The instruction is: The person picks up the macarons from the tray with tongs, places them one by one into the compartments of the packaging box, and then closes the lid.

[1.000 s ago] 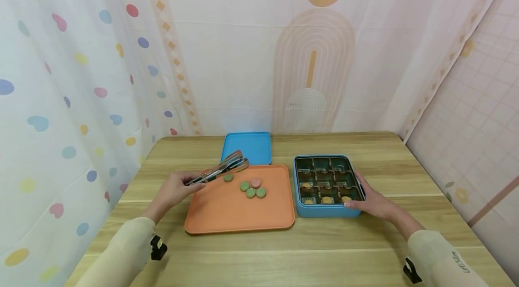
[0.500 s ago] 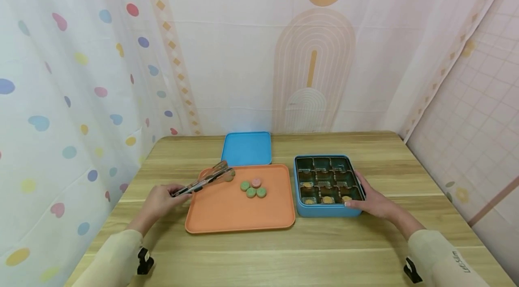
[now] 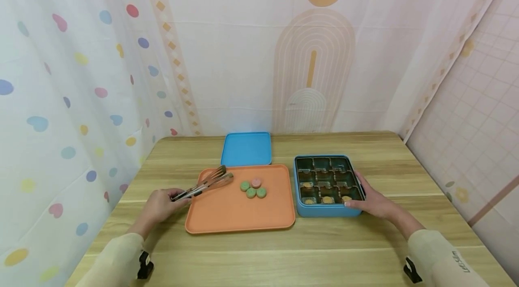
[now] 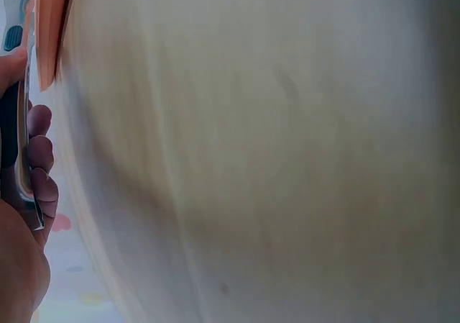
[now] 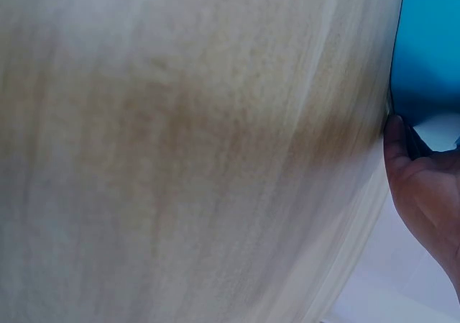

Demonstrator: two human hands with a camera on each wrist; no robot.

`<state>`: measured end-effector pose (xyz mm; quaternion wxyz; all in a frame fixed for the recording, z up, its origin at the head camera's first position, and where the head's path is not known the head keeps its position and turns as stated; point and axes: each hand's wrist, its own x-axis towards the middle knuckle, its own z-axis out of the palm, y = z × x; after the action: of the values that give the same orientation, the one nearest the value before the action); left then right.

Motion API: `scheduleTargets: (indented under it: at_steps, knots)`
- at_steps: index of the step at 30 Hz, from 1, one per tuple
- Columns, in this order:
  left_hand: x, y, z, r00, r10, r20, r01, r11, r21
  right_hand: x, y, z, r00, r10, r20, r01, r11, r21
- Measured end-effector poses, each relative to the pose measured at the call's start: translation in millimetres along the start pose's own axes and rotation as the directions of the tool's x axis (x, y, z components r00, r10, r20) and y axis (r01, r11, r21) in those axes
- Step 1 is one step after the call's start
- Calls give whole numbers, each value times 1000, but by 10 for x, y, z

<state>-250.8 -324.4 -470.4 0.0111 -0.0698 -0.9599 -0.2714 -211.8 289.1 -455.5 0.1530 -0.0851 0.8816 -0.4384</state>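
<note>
My left hand (image 3: pixel 161 202) grips the handles of metal tongs (image 3: pixel 204 184) at the left of the orange tray (image 3: pixel 239 217). The tongs' tips lie low over the tray's far left corner, nearly closed; whether they hold anything I cannot tell. In the left wrist view my fingers (image 4: pixel 39 172) curl round the dark handle (image 4: pixel 13 136). Three green round pieces and one pink piece (image 3: pixel 253 188) sit clustered on the tray. My right hand (image 3: pixel 371 201) rests with straight fingers against the right front corner of the blue compartment box (image 3: pixel 301 208), which holds several yellow pieces in its near cells.
A blue lid (image 3: pixel 246 148) lies flat behind the tray. Everything stands on a wooden table (image 3: pixel 284 255) enclosed by curtains on the left, back and right. The right wrist view shows the box wall (image 5: pixel 428 49) and my thumb (image 5: pixel 397 147) against it.
My left hand has drawn back toward me and to the left, lowering the tongs from near the lid's edge to the tray's far left corner. The right hand has stayed still.
</note>
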Motion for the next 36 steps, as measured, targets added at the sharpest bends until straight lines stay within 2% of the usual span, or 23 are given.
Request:
scheduleTargets:
  at_steps: [8,16,26,36]
  knots:
    - [6,5,34,999,35,-25,-35,999,14,12,15,-1,1000,-8,-6,8,1000,3]
    - [-15,34,27,999,35,-6,-35,999,-7,3,13,2,1000,-9,3,9,1000,13]
    - [-18,56,15,999,35,-13,-36,998,-46,9,3,-3,1000,-6,-2,6,1000,3]
    - [2,111,7,1000,28,-14,-28,999,-37,20,26,-5,1000,-8,-7,9,1000,8]
